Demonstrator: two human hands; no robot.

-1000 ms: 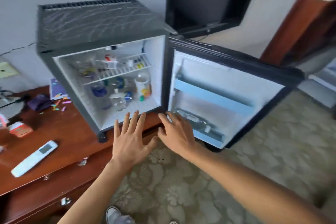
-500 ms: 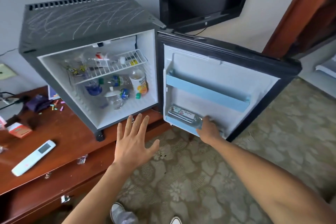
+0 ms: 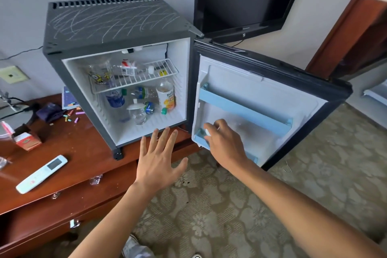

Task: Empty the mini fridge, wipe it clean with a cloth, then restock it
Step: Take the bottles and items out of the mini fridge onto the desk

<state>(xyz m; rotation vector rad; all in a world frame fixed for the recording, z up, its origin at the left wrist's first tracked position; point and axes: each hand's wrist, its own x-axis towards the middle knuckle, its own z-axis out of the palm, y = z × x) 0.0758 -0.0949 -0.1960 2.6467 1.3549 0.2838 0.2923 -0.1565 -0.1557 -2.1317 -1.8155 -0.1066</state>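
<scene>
Inside the mini fridge (image 3: 117, 27), whose door (image 3: 272, 98) stood wide open to its right, bottles (image 3: 134, 69) were seen on the wire shelf and more on the floor below it, so emptying had barely been begun; wiping and restocking remained, and no cloth was visible. The left hand (image 3: 156, 165) was held flat, fingers spread and empty, before the fridge's lower edge. The right hand (image 3: 225, 144) was curled into the door's lower rack; whether anything was gripped could not be told.
</scene>
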